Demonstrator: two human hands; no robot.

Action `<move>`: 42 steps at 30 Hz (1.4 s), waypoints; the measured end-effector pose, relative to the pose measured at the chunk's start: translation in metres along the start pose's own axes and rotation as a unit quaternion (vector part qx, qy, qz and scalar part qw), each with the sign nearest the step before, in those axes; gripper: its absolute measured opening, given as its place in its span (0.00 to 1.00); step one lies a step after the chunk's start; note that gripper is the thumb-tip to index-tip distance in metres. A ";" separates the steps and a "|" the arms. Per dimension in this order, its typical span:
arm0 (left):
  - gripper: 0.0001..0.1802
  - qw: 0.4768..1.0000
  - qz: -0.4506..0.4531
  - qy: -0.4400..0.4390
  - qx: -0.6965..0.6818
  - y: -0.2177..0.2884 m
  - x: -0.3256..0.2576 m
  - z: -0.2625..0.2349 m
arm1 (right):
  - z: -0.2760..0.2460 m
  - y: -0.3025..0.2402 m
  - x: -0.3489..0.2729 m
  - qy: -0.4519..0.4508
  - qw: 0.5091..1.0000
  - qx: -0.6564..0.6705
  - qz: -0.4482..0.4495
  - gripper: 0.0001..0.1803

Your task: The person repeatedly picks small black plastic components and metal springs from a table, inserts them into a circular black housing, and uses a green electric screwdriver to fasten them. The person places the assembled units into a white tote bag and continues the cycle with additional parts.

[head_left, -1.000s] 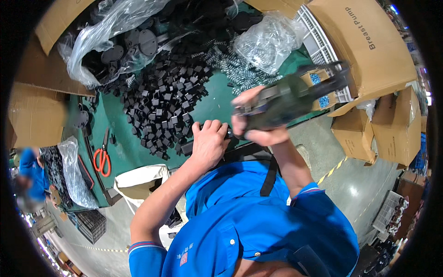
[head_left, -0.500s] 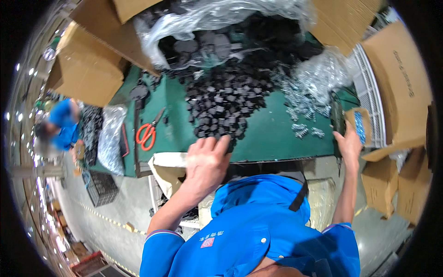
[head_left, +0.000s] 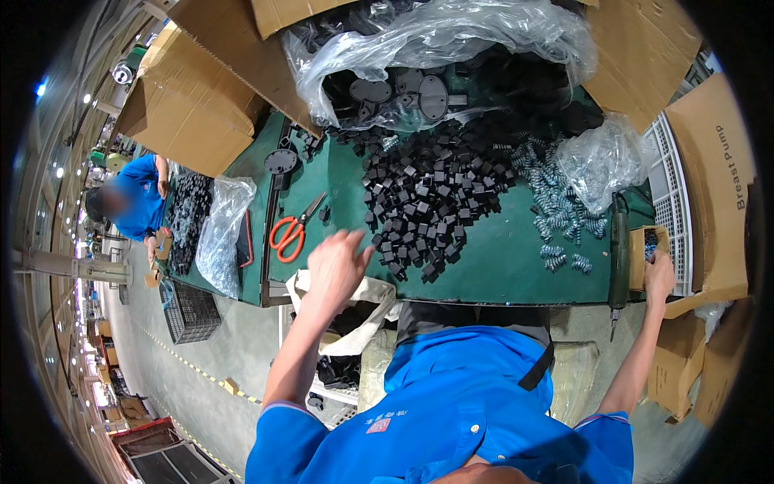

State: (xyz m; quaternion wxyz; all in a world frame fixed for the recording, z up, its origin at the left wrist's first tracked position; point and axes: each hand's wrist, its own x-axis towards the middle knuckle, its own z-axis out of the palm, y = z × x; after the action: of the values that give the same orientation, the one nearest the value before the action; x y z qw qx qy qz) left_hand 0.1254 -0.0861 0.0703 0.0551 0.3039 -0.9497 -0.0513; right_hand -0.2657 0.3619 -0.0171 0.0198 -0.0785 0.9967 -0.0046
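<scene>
My left hand (head_left: 339, 262) hovers over the green table near its front edge, back of the hand up, fingers loosely bent and apart. Nothing shows in it. Beside it are a pair of scissors with orange handles (head_left: 288, 239) and a pile of small black square plastic pieces (head_left: 427, 194). At the right edge, my right hand (head_left: 660, 277) reaches into a small cardboard box (head_left: 638, 270) of small dark bluish parts (head_left: 651, 244); its fingertips are hidden there. A green electric screwdriver (head_left: 618, 250) lies just left of the box, bit past the table edge.
Metal springs (head_left: 556, 202) lie right of the pile, by a clear plastic bag (head_left: 606, 161). Behind sits a large bag of black round parts (head_left: 433, 97). Cardboard boxes (head_left: 193, 101) flank the table (head_left: 516, 266). Another person (head_left: 137, 198) works at far left.
My right hand has left the electric screwdriver and moved to the small box. My left hand has drawn left, away from the pile of black pieces. The whole view has shifted.
</scene>
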 end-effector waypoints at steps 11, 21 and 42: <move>0.32 0.689 -0.435 -0.008 -0.580 0.022 0.334 0.122 | -0.001 0.004 -0.009 0.026 0.998 0.055 -0.016 0.12; 0.07 0.577 -0.390 0.006 -0.718 -0.023 0.347 0.145 | 0.009 0.004 -0.011 0.059 0.992 0.113 0.018 0.12; 0.18 0.911 0.298 -0.128 -0.253 0.156 0.150 0.093 | 0.023 0.039 -0.023 0.182 0.816 0.548 0.034 0.07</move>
State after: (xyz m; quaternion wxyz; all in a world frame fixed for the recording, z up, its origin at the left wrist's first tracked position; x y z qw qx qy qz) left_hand -0.0983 -0.0412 0.0102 0.0205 -0.0263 -0.9502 -0.3098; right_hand -0.2485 0.4034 -0.0397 -0.1221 -0.0180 0.8167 -0.5637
